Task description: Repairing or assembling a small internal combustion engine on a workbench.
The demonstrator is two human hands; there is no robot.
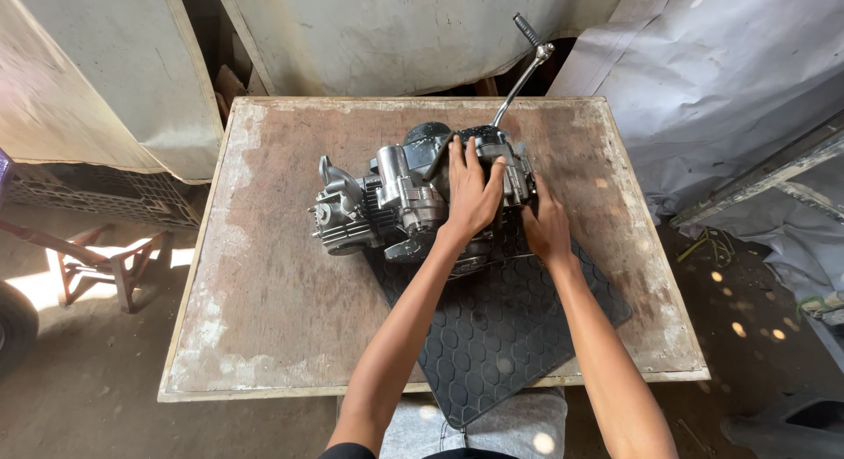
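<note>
Worn wooden table [264,274] sits in the middle, paint flaking along its edges. Behind it hang dirty pale tarps [396,28]; to its left there's a small red wooden stool [114,265] on the dusty concrete floor [79,371], catching a patch of sunlight.

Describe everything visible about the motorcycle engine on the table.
The motorcycle engine is a small silver-grey metal unit, grimy, with a finned cylinder pointing left and a darker casing at right. A chromed kick-start lever with a black rubber tip rises from its far right side. It rests partly on a black hex-patterned rubber mat, partly on the worn wooden table. The left hand lies flat on top; the right hand presses its right side.
</note>
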